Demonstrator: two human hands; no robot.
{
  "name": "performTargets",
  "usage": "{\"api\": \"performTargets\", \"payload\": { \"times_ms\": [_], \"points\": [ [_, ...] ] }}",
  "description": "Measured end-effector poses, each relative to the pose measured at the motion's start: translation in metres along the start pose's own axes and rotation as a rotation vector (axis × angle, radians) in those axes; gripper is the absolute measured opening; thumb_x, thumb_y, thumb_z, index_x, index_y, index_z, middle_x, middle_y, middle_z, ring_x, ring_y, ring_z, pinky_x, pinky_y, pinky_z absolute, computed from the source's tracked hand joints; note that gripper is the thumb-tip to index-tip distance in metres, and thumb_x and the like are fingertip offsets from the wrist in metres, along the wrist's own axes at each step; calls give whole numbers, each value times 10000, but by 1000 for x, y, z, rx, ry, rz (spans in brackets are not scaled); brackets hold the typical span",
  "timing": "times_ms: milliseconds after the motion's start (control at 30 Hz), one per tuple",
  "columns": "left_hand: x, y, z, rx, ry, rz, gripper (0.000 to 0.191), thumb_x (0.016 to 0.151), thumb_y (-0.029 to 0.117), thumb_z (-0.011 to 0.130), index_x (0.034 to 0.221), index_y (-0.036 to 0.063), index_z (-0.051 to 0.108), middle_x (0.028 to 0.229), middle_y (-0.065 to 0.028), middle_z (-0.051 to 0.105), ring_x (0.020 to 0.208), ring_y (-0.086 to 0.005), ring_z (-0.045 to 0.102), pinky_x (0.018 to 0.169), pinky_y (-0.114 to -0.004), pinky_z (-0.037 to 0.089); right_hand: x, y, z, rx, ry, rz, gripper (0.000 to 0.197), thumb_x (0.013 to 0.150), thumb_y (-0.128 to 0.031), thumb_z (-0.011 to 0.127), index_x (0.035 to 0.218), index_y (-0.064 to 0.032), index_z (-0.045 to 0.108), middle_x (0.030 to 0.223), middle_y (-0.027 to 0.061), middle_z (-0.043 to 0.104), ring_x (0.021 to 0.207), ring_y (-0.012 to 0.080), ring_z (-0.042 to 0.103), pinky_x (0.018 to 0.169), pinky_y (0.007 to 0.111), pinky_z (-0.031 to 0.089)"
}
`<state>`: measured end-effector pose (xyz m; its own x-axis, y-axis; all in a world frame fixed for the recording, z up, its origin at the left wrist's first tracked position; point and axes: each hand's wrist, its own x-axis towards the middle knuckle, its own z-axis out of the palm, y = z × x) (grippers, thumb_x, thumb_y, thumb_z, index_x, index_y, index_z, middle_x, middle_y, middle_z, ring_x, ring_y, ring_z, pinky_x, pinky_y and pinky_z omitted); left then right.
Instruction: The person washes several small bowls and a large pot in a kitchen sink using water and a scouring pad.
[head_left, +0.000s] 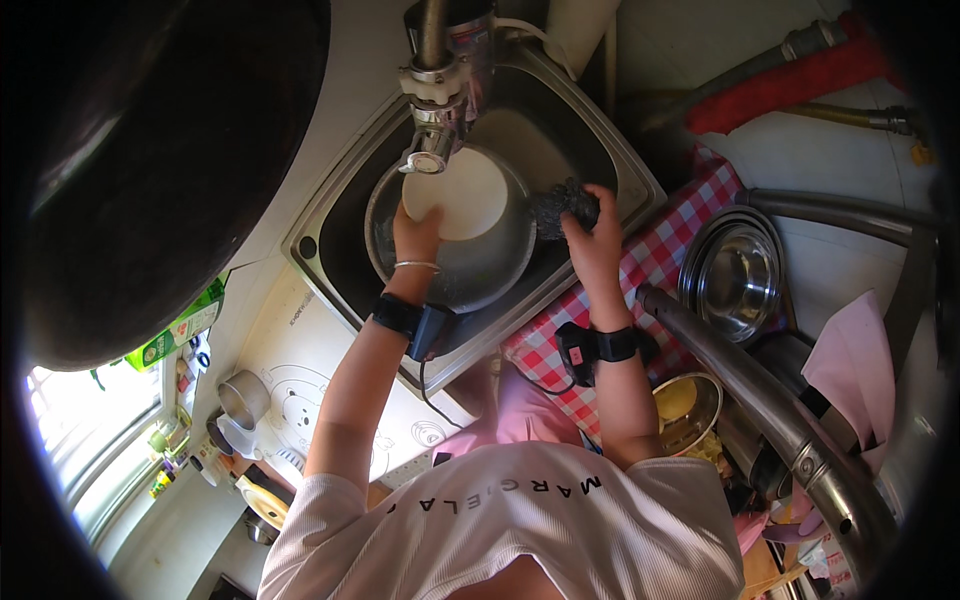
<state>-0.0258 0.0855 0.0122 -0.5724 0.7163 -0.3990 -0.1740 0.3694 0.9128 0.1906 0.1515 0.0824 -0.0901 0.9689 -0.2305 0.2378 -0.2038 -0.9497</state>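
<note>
My left hand (418, 234) grips the near-left rim of a white round dish (469, 196), thumb on its inner face. The dish is over a wide metal basin (480, 283) that stands in the stainless steel sink (600, 124). To the right of the basin, my right hand (596, 232) holds a dark wire scouring pad (559, 208) between thumb and fingers, near the basin's rim. A chrome faucet (431, 146) hangs over the far part of the dish. Whether water runs from it cannot be told.
A large dark pan (172, 150) looms at the upper left. Right of the sink lies a red checked cloth (660, 255), with nested steel bowls (739, 277) and a metal tube frame (750, 390) beyond. A patterned mat (300, 375) lies on the left counter.
</note>
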Motion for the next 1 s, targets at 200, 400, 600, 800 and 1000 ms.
{"api": "performTargets", "payload": {
  "times_ms": [200, 400, 600, 800, 1000],
  "points": [
    [-21, 22, 20, -237, -16, -56, 375, 740, 12, 488, 1095, 45, 371, 976, -107, 500, 809, -193, 541, 566, -247, 472, -13, 9, 21, 120, 30, -98, 314, 665, 4, 506, 959, -3, 394, 837, 114, 476, 755, 167, 471, 670, 273, 403],
    [-21, 21, 17, 48, 85, 170, 450, 678, -51, 435, 1113, 12, 340, 1025, -146, 461, 904, -265, 496, 751, -319, 425, -6, 7, 24, 11, 114, -51, 313, 689, -23, 523, 960, -9, 367, 848, 136, 467, 778, 226, 472, 737, 312, 385],
    [-21, 46, -3, 565, 160, 555, 504, 601, -106, 399, 1096, -15, 373, 1038, -226, 443, 999, -381, 419, 888, -385, 313, 10, 29, 3, -111, 101, -38, 338, 686, -41, 540, 977, 0, 373, 894, 181, 458, 836, 304, 484, 764, 348, 382],
    [-27, 65, -16, 793, 283, 618, 549, 613, -129, 432, 1123, 70, 387, 1096, -191, 386, 947, -418, 449, 748, -427, 434, 29, 37, -1, -401, 67, -181, 364, 675, -56, 577, 991, 4, 406, 956, 195, 467, 878, 353, 483, 775, 372, 393],
    [-24, 62, -20, 824, 140, 684, 558, 624, -124, 422, 1143, 74, 377, 1118, -192, 392, 970, -407, 443, 753, -425, 427, 37, 37, 8, -608, -6, -143, 395, 676, -99, 601, 1023, -6, 437, 981, 201, 493, 908, 379, 493, 778, 394, 412]
  ]
}}
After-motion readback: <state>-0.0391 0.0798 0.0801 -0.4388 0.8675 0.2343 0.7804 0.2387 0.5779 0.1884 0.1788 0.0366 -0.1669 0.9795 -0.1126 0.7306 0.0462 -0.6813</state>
